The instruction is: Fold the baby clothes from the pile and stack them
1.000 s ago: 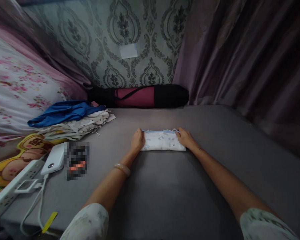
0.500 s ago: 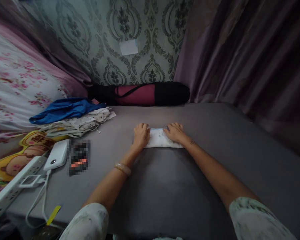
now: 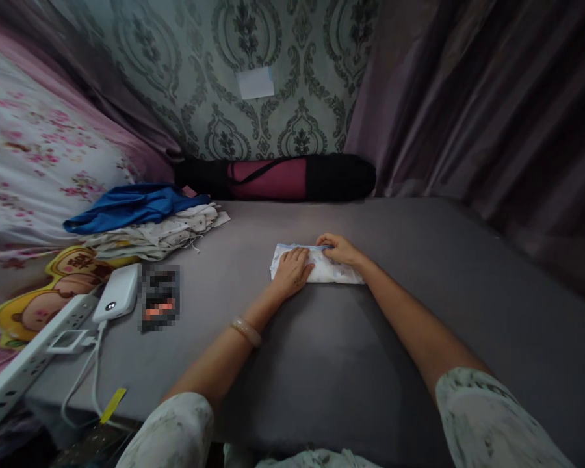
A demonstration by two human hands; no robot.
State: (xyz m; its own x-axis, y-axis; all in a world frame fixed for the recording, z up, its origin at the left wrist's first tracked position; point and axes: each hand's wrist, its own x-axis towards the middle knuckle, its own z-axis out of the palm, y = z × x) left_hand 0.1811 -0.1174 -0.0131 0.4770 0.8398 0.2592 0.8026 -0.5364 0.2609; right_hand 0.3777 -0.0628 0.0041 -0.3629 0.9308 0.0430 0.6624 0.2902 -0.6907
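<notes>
A folded white cloth with a faint print and a blue edge along its far side lies on the grey bed surface in front of me. My left hand rests flat on its left part, fingers stretched out and pointing away from me. At the far right edge, my right hand has its thumb and fingers closed on the blue border. The wrist and palm of that hand cover the cloth's right end in part.
On the left are a blue garment over pale clothes, a white power bank with a cable, a power strip and a yellow cartoon cushion. A black and maroon long bag lies along the wall.
My left hand has moved from the cloth's left end inward and now lies flat on top, uncovering that end. My right hand stays at the far right edge, its fingers shifted slightly.
</notes>
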